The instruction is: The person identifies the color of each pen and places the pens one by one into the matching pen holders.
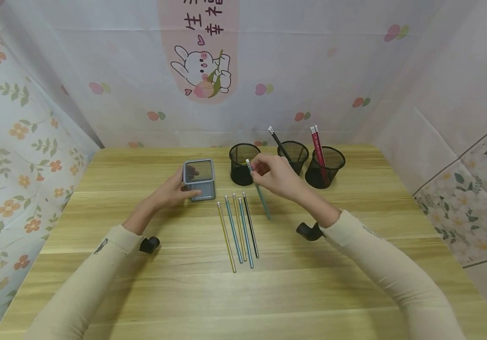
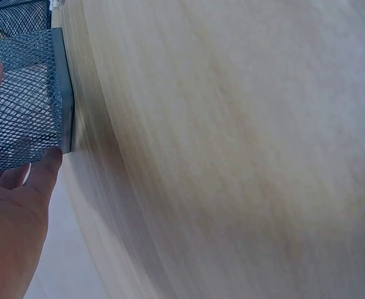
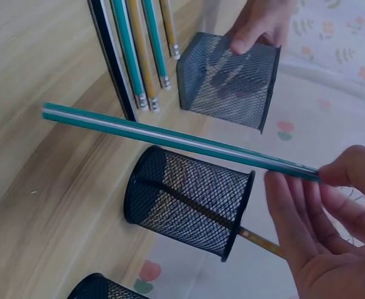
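Observation:
My left hand (image 1: 170, 191) grips a square grey mesh pen holder (image 1: 203, 190) by its sides, thumb across the front. In the left wrist view the mesh wall (image 2: 30, 93) of that holder lies between thumb and fingers. My right hand (image 1: 279, 177) pinches a green pencil (image 3: 170, 137) near its eraser end, tip pointing down above the table. Close behind that hand is a round black mesh cup (image 1: 240, 175) with a yellow pencil (image 3: 260, 241) in it. Several yellow, blue-green and black pencils (image 1: 234, 231) lie side by side on the table between my arms.
Two more black mesh cups stand to the right: the middle cup (image 1: 297, 150) has black pencils (image 1: 278, 140) in it, the right cup (image 1: 332, 163) has red pencils (image 1: 317, 146). A printed curtain (image 1: 120, 71) hangs behind the wooden table (image 1: 175, 293).

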Tool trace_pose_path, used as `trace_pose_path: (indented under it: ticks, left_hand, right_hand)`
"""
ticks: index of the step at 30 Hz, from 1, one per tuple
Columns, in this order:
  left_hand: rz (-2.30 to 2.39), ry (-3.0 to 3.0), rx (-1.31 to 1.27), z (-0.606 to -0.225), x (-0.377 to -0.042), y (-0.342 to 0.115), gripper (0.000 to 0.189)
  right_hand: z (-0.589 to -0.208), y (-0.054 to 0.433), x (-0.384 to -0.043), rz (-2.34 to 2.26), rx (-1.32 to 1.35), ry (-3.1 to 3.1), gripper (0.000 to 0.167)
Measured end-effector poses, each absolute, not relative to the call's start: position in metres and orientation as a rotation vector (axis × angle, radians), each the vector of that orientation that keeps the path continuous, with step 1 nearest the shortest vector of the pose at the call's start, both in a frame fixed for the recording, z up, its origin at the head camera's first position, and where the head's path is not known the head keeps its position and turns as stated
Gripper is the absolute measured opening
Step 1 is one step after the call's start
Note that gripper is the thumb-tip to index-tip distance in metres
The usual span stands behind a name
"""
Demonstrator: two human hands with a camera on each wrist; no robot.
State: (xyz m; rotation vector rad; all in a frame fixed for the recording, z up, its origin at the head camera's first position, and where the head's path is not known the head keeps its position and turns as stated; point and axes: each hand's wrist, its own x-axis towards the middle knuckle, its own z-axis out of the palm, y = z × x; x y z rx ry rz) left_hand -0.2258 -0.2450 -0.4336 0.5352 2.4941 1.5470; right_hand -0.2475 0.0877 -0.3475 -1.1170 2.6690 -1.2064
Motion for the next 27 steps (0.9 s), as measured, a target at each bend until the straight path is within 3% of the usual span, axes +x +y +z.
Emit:
trace_pose_path:
  ticks: [19, 27]
  left_hand:
    - [1.569, 2.478, 0.546, -0.432, -0.224, -0.245, 0.065]
    - [1.566, 2.483, 0.543, -0.431, -0.224, -0.245, 0.066]
  right_hand:
    - [-0.324, 0.063, -0.251, -1.884, -1.251, 2.606, 0.01]
    - [-0.315, 0.05, -0.255, -2.328, -1.302, 2.298, 0.008]
